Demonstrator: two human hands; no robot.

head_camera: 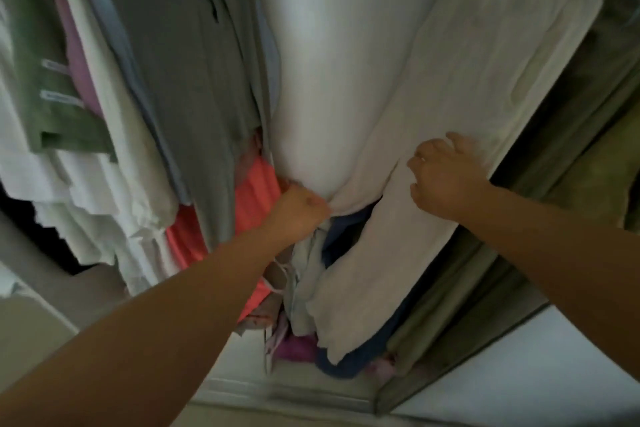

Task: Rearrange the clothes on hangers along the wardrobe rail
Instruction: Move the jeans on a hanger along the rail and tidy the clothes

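Parting garments: left hand (301, 208) is clutching the white garment's (311, 87) hem, right hand (446, 177) spread on the cream top (467, 87); sliding hangers probably comes next.

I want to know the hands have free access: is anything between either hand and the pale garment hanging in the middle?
Nothing visible. The left hand already grips the pale garment at its bunched lower edge, and the right hand rests directly on its front.
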